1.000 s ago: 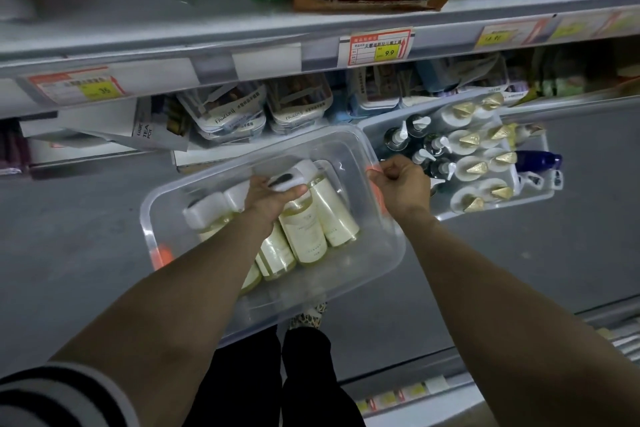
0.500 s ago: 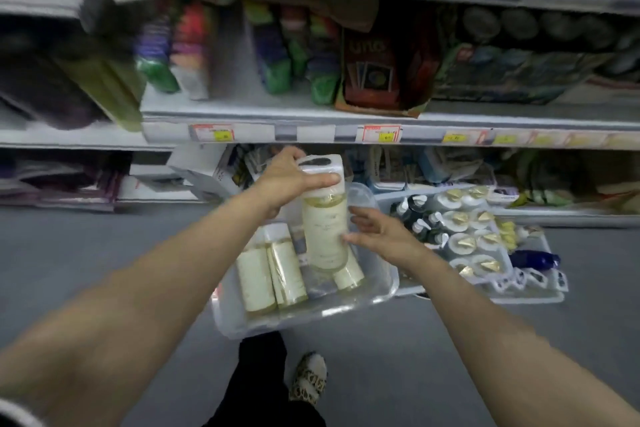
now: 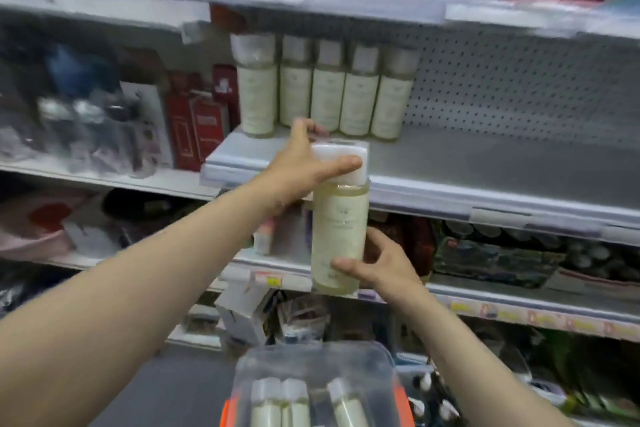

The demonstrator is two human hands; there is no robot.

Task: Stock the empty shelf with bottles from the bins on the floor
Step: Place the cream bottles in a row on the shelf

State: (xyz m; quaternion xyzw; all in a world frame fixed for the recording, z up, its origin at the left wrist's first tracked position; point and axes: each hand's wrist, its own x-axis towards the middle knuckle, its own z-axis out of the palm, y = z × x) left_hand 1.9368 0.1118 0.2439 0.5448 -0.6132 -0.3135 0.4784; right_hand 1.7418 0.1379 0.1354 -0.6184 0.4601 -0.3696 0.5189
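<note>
The bottle (image 3: pixel 338 236) is upright in the air, in front of the lip of the grey shelf (image 3: pixel 502 163) and not yet on it. It holds pale yellow liquid and has a white cap. The left hand (image 3: pixel 304 166) grips the cap from the left, thumb laid across its front and fingers curled round the back. The right hand (image 3: pixel 381 263) holds the lower body from the right, thumb on the front near the base, fingers behind.

At the back left of the shelf stands a row (image 3: pixel 327 97) of five like bottles, side by side against the pegboard; the rest of the shelf to their right is bare. Below, at the bottom edge, a clear bin (image 3: pixel 311 362) with orange handles holds three more bottles lying down. Neighbouring shelves carry blurred packaged goods.
</note>
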